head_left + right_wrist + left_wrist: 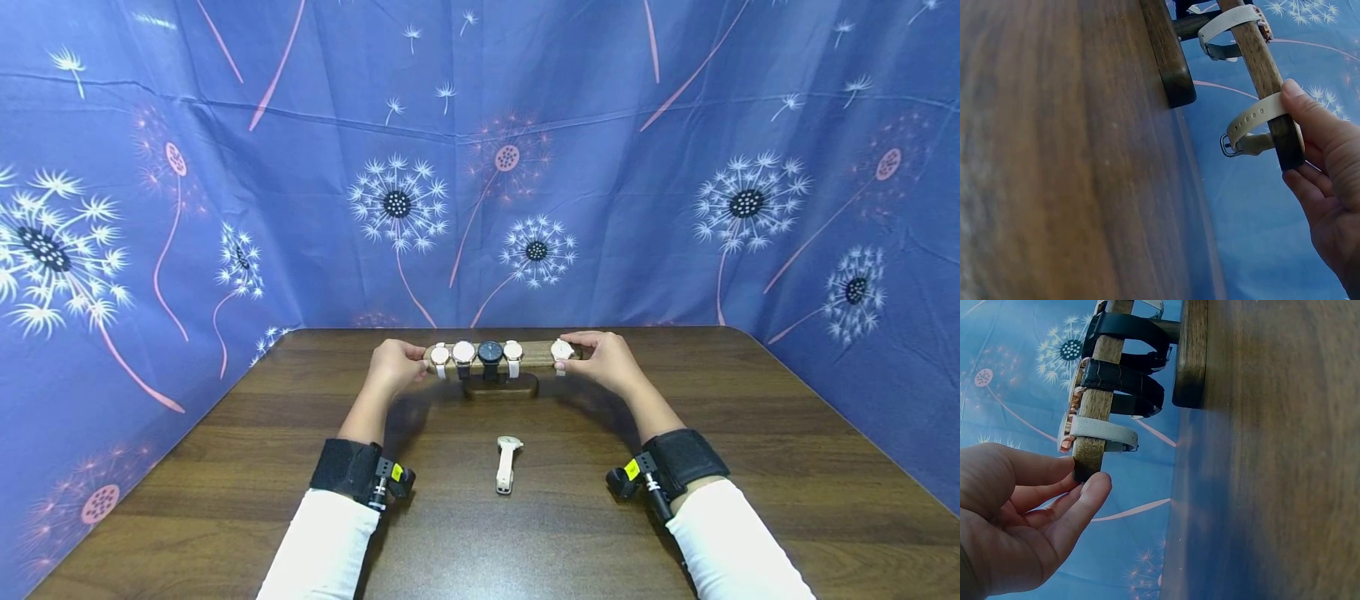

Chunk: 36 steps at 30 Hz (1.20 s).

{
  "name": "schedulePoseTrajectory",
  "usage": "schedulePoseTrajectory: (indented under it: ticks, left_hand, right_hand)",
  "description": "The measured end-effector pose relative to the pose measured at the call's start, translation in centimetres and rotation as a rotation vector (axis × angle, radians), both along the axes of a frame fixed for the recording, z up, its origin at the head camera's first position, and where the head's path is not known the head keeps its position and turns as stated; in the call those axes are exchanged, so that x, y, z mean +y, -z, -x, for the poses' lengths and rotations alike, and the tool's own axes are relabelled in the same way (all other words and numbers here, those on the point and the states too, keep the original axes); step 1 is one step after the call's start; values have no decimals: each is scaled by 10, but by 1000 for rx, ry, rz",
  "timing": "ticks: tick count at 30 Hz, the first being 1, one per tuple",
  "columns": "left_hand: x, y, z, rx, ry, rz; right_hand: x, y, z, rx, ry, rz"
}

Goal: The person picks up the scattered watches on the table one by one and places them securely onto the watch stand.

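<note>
So you've got both hands up at the wooden watch stand (501, 357), which sits toward the back of the table (225, 500), roughly center. It's a horizontal bar on a short post w/ an oval base (500, 386).

Your left hand (393, 367) is at the left end of the bar. In the left wrist view the thumb and fingertips (1094, 487) pinch the bar's end, just beside the white-strap watch (1100, 431), w/ fingers only lightly curled.

Your right hand (607, 360) is at the right end. Right wrist view shows the thumb pressed on the beige strap (1254, 119) of the outermost watch (562, 351), other fingers wrapped behind the bar end, so that hand is gripping bar + strap together. The strap's buckle hangs on the underside.

5 watches on the bar: four bunched left of center (pale ones plus a black-faced watch (491, 352) in the middle), and the one at your right hand sits apart from them w/ bare wood between.

Separate from all that, a loose white-strap watch (507, 462) lies flat on the table in front of the stand, btwn your forearms, neither hand touching it.

Blue dandelion-print cloth (480, 167) surrounds the table on three sides. Black wrist straps (347, 468) on both arms, white sleeves.
</note>
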<state>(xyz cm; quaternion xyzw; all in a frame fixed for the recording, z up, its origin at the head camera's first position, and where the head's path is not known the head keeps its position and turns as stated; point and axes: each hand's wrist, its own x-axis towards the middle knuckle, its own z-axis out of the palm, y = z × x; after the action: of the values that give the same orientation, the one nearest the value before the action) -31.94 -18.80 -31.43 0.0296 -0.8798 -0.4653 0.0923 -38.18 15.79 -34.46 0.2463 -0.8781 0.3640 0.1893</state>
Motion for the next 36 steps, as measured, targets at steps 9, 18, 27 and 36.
schedulePoseTrajectory:
  ticks: [9, 18, 27, 36]
  left_hand:
    - [0, -1, 0, 11, 1, 25]
    - [0, 0, 1, -7, 0, 2]
    - [-1, -1, 1, -13, -5, -7]
    - [-1, -2, 0, -2, 2, 28]
  right_hand:
    - [-6, -1, -1, 19, -29, -1]
    - [-12, -5, -6, 12, -34, -28]
    - [-26, -2, -5, 67, -48, -69]
    - [-41, -3, -6, 109, -82, -85]
